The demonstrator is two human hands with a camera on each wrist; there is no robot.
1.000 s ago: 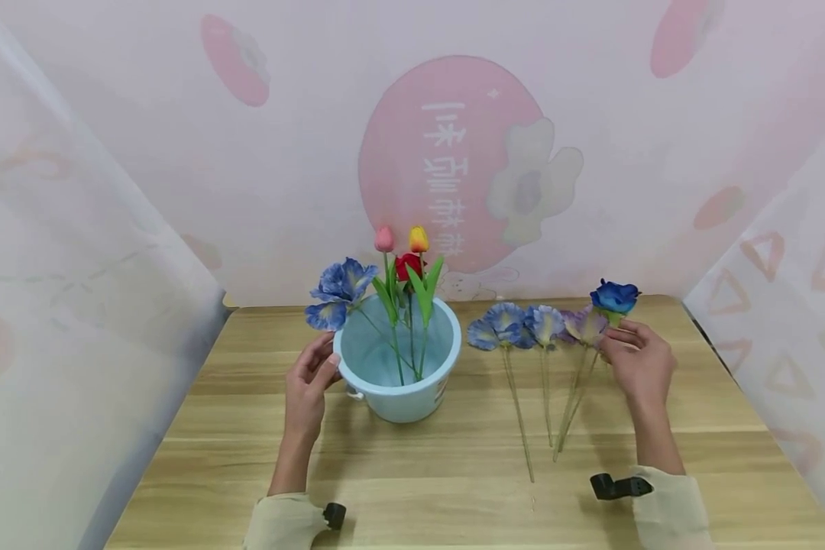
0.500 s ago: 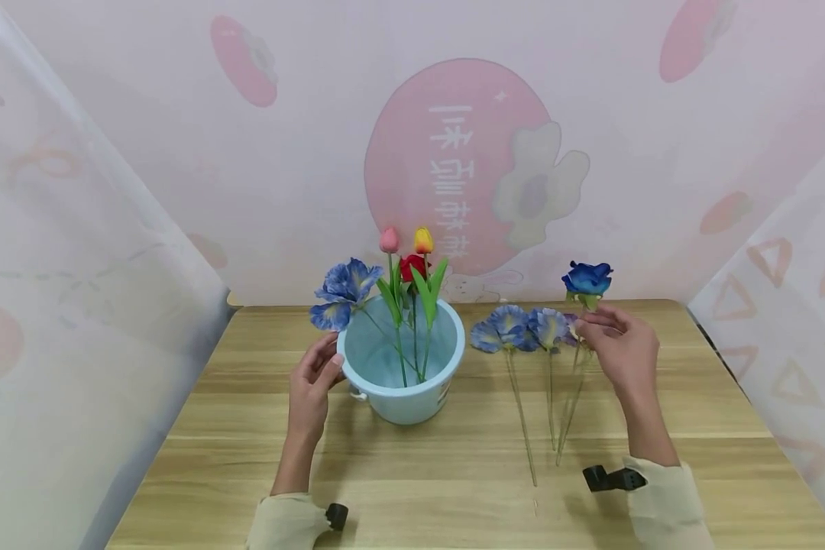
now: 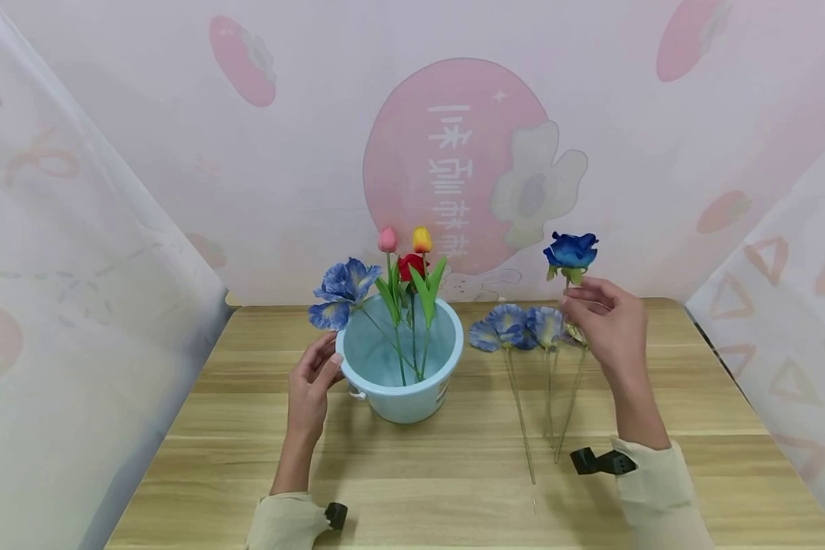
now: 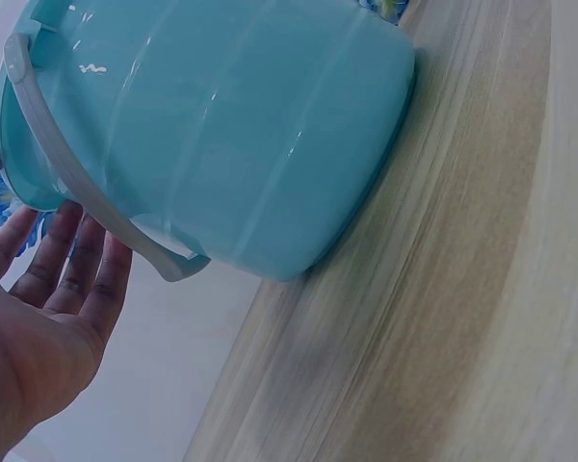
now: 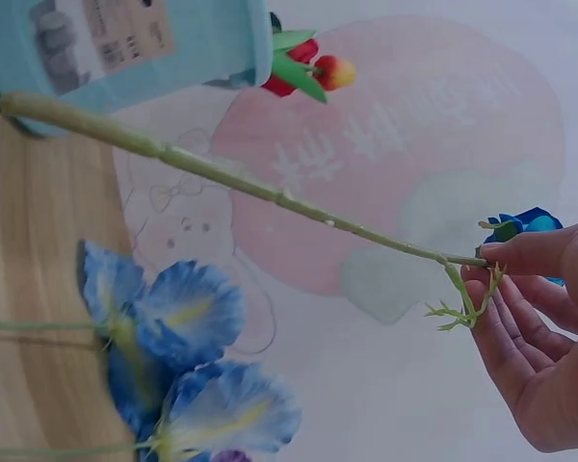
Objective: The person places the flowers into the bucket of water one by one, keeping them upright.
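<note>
1. Head: R hand (image 3: 612, 325) has come up + a bit left vs 0.5 s ago, w/ blue rose (image 3: 571, 252) now higher above the tbl (image 3: 385, 481). My read: pick-up part's done. Rose is outside the bucket (image 3: 402, 405), well to its right.
2. Head, cont.: L hand (image 3: 308, 388) unchanged at bucket's left rim, prob. steadying it. In bucket: pink tulip (image 3: 387, 239), yellow tulip (image 3: 422, 240), red rose (image 3: 412, 267), + blue iris (image 3: 344, 286) leaning out over left rim. On tbl: two blue flowers (image 3: 505, 327) side by side, + third flower (image 3: 576, 334) partly hidden by R hand.
3. L wrist: fingers apart, fairly straight, tips touching rim from outside; thumb mostly cut off, so can't tell how firmly it bears on rim. Handle (image 4: 104, 212) lies along bucket's outside.
4. R wrist: thumb + fingertips together, clamped on rose's stem (image 5: 77, 123) below the bloom. Lower end points bucketward, in the air; looks apart from it, i.e. rose held but unplaced.
</note>
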